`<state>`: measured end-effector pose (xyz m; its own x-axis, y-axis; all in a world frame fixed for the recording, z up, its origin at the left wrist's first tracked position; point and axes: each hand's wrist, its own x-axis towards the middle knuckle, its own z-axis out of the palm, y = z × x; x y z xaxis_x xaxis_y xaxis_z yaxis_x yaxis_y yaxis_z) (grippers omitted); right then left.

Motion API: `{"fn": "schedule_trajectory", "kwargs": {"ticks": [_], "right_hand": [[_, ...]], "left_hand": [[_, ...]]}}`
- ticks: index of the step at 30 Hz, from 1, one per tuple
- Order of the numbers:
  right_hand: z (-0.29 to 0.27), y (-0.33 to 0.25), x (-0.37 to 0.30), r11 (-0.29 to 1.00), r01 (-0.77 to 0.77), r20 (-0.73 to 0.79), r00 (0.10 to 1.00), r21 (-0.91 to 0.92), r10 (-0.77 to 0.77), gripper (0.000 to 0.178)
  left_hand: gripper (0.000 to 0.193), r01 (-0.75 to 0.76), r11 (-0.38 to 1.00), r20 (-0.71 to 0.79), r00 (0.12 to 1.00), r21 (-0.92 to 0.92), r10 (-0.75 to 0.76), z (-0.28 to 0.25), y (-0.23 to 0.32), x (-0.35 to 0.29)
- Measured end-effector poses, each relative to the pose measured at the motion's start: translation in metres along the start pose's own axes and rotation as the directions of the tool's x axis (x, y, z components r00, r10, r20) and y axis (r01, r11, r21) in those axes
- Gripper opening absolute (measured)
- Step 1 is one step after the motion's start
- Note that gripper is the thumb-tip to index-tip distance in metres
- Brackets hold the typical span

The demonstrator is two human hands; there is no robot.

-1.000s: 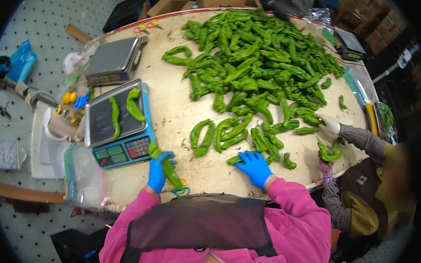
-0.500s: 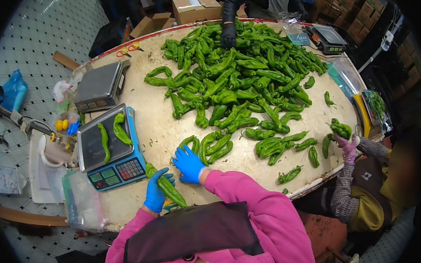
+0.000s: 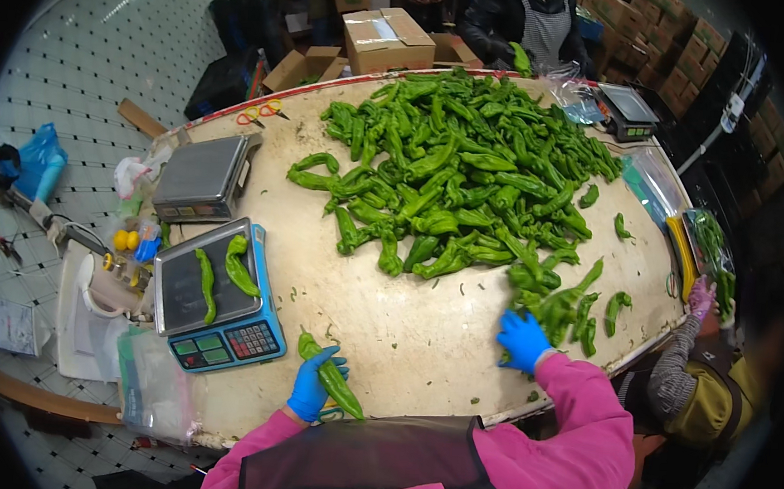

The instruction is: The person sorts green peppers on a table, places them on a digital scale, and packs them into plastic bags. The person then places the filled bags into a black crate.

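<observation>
One long green pepper is lying within the left hand, which is curling around and gripping it at lower centre-left. The right hand is touching loose peppers right of centre; whether it is grasping any is unclear. A pale, flecked table is filling mid-frame, tiled floor showing at upper left.

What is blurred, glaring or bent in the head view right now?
In the head view, the loose peppers by the right hand look smeared; the pepper in the left hand is clearer; a pale sheen lies on the tabletop; a bright streak crosses the floor at upper left; fisheye bends the table's red edge.
</observation>
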<state>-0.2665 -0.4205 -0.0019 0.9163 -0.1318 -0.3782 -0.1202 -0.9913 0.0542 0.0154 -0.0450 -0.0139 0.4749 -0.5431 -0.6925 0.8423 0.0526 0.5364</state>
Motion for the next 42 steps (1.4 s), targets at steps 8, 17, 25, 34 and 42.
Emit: {"fn": "schedule_trajectory", "kwargs": {"ticks": [8,17,25,34,42], "right_hand": [[-0.047,0.047,0.067,0.988,-0.145,0.321,0.939,0.049,0.122,0.060],[-0.155,0.110,0.305,0.987,-0.065,-0.666,0.731,0.149,0.149,0.041],[-0.187,0.097,0.365,0.960,-0.146,-0.131,0.984,-0.241,0.117,0.035],[-0.181,0.043,0.235,-0.074,0.171,-0.158,0.976,0.983,0.151,0.039],[-0.105,-0.002,0.184,-0.768,0.074,-0.002,0.996,0.637,0.094,0.048]], "left_hand": [[0.052,-0.002,1.000,0.046,0.999,-0.013,0.003,-0.005,-0.010,0.024],[0.063,-0.155,0.880,0.055,0.988,0.448,0.146,-0.001,-0.014,0.038],[0.068,-0.073,0.952,0.026,0.997,0.296,0.068,-0.006,0.002,0.033],[0.067,-0.064,0.997,0.203,0.978,0.046,0.053,0.024,0.011,0.039],[0.058,-0.064,0.993,0.307,0.951,0.101,0.030,0.056,0.028,0.017]]}}
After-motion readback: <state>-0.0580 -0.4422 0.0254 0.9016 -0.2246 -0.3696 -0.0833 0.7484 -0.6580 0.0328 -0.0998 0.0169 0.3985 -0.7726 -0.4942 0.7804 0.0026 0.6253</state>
